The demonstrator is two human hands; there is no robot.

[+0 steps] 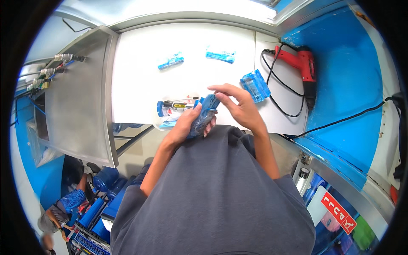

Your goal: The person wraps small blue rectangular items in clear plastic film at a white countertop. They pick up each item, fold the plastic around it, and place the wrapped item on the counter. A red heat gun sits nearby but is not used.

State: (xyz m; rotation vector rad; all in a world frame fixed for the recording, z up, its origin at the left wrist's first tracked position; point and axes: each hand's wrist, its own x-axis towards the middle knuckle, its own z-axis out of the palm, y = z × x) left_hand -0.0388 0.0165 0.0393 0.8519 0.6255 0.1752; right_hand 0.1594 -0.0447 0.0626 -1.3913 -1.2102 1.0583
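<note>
My left hand [185, 123] grips a stack of blue printed plastic labels [201, 121] just above the near edge of the table. The stack is tilted, its upper end pointing away to the right. My right hand [240, 106] is at that upper end, with index finger stretched out and thumb close to the corner; whether the thumb touches it is hard to tell. Under and left of the stack is a clear tub [158, 125] holding a black marker [176, 105], a blue cap [160, 109] and more blue pieces. Another blue label bundle [255, 86] lies beside my right hand.
Two more blue bundles, one left [171, 60] and one right [221, 55], lie farther back on the white table [136, 76]. A red heat gun [304, 66] with a looping black cord rests at the right. A metal panel [80, 97] stands left. Behind, a person [63, 208] is near blue bottles.
</note>
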